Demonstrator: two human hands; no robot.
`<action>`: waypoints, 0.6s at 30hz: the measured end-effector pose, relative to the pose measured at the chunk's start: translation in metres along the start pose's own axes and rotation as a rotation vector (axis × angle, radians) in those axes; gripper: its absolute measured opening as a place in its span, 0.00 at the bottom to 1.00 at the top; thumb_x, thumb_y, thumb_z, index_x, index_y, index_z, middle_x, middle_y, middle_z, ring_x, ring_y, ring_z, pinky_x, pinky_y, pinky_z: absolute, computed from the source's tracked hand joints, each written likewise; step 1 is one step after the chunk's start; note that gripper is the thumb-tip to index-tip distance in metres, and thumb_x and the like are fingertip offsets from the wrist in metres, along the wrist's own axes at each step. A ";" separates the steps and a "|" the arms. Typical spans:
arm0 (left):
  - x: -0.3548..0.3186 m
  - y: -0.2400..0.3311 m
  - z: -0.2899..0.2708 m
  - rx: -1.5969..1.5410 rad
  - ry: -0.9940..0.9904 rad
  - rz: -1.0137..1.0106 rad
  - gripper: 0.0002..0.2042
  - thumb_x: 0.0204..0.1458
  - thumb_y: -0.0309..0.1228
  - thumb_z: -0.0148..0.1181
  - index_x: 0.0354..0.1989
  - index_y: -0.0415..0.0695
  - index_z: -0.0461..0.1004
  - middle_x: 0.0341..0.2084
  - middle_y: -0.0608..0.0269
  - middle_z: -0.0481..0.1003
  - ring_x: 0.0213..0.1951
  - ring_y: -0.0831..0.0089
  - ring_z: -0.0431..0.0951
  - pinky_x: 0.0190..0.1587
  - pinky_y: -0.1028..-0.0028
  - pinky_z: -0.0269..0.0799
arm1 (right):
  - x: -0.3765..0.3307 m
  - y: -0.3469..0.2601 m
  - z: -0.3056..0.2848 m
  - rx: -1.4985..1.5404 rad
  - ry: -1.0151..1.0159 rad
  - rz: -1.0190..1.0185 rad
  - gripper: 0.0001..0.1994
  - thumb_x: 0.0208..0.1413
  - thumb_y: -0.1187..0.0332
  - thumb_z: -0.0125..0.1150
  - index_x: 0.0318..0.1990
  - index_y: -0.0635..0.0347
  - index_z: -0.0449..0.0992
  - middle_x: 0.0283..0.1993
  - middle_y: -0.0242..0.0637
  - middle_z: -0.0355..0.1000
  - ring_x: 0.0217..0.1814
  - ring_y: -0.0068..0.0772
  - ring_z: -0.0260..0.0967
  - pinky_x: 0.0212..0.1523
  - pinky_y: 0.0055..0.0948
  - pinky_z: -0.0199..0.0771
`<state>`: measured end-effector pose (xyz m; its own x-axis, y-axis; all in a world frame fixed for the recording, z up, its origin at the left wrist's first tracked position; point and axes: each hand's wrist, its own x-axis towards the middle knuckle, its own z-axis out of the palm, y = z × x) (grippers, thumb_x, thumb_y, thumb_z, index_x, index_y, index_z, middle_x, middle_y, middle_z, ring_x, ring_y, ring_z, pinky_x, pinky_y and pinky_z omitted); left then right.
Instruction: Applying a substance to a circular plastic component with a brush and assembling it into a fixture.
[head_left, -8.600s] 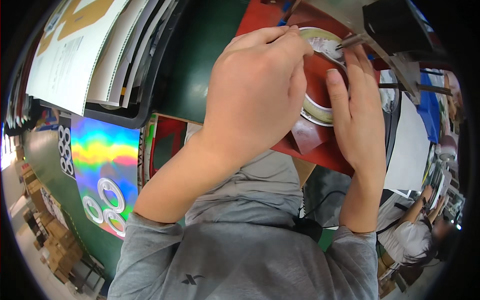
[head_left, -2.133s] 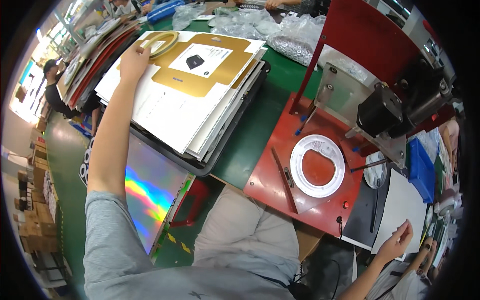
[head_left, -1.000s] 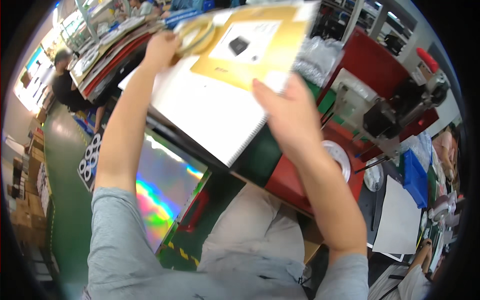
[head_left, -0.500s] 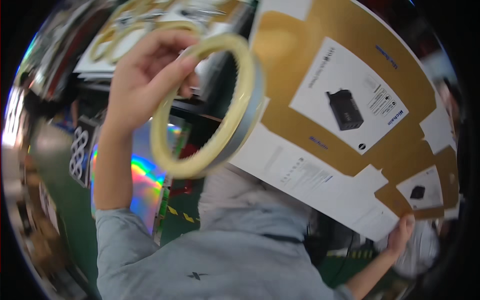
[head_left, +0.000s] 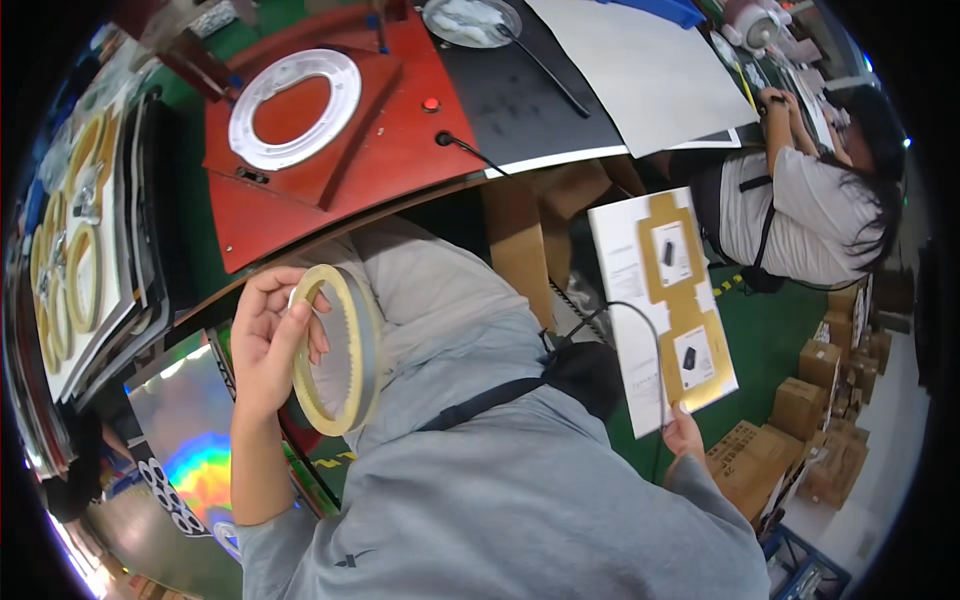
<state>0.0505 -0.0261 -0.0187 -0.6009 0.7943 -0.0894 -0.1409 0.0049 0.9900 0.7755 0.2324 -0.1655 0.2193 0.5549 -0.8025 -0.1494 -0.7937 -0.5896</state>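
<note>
Pale-yellow ring and printed card sheet held well apart

In the head view, the left hand pinches the ring's upper rim between thumb and fingers, tilted in front of the lap. The right hand grips the sheet's lower edge, thumb on the face, off to the right above the floor. Ahead, a white ring lies on the red base, untouched. The step in hand seems to be parting ring from sheet; the next move calls for a steady hold on the drooping card.
</note>
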 end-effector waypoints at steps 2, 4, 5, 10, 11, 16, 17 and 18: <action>-0.040 -0.006 -0.033 0.129 -0.004 -0.045 0.15 0.69 0.26 0.53 0.61 0.34 0.68 0.40 0.54 0.78 0.27 0.77 0.77 0.28 0.79 0.72 | 0.026 0.079 0.005 0.019 -0.011 0.111 0.16 0.71 0.68 0.58 0.62 0.59 0.71 0.59 0.37 0.77 0.58 0.36 0.77 0.59 0.38 0.81; -0.053 -0.027 -0.054 0.062 -0.033 -0.072 0.13 0.69 0.25 0.53 0.58 0.33 0.69 0.40 0.54 0.78 0.27 0.76 0.77 0.27 0.79 0.72 | 0.078 0.088 -0.004 -0.058 -0.033 0.142 0.14 0.72 0.68 0.55 0.62 0.57 0.71 0.59 0.37 0.77 0.61 0.37 0.76 0.63 0.41 0.78; -0.058 -0.026 -0.057 0.041 -0.029 -0.084 0.13 0.68 0.25 0.54 0.57 0.33 0.70 0.41 0.54 0.78 0.28 0.76 0.78 0.29 0.79 0.73 | 0.103 0.090 0.004 -0.129 -0.173 0.088 0.14 0.72 0.65 0.55 0.61 0.57 0.72 0.56 0.38 0.77 0.56 0.38 0.78 0.58 0.40 0.80; -0.050 -0.018 -0.032 0.056 0.025 0.000 0.12 0.68 0.23 0.55 0.56 0.33 0.70 0.42 0.54 0.79 0.32 0.75 0.78 0.33 0.76 0.76 | 0.134 0.030 0.142 -1.303 0.093 0.498 0.29 0.70 0.49 0.52 0.66 0.63 0.67 0.39 0.55 0.80 0.38 0.60 0.80 0.35 0.57 0.83; -0.050 -0.018 -0.032 0.047 0.030 0.015 0.12 0.67 0.23 0.55 0.56 0.33 0.70 0.42 0.54 0.79 0.32 0.75 0.79 0.33 0.75 0.76 | 0.141 0.015 0.157 -1.440 0.058 0.416 0.27 0.70 0.50 0.52 0.63 0.64 0.70 0.35 0.52 0.80 0.34 0.56 0.81 0.34 0.53 0.83; -0.064 -0.011 -0.027 0.066 0.182 0.121 0.13 0.66 0.21 0.56 0.57 0.32 0.69 0.43 0.50 0.80 0.34 0.73 0.79 0.37 0.75 0.77 | 0.042 -0.062 0.335 -1.466 -0.310 -0.423 0.20 0.70 0.58 0.56 0.32 0.66 0.82 0.25 0.35 0.79 0.26 0.29 0.78 0.25 0.29 0.76; -0.062 -0.009 -0.021 0.070 0.216 0.155 0.13 0.66 0.21 0.57 0.57 0.32 0.69 0.43 0.49 0.80 0.34 0.73 0.79 0.38 0.75 0.77 | -0.005 -0.071 0.373 -1.439 -0.408 -0.534 0.19 0.71 0.58 0.56 0.33 0.65 0.82 0.25 0.33 0.78 0.26 0.27 0.77 0.28 0.28 0.77; -0.058 -0.006 -0.014 0.085 0.236 0.168 0.14 0.65 0.20 0.57 0.57 0.33 0.69 0.43 0.50 0.80 0.35 0.73 0.80 0.39 0.75 0.77 | -0.060 -0.079 0.409 -1.405 -0.502 -0.648 0.18 0.72 0.59 0.56 0.35 0.65 0.82 0.25 0.32 0.77 0.26 0.25 0.75 0.30 0.26 0.77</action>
<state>0.0750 -0.0805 -0.0210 -0.7777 0.6255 0.0631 0.0361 -0.0557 0.9978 0.3802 0.3635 -0.1086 -0.4697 0.6657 -0.5799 0.8486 0.1591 -0.5046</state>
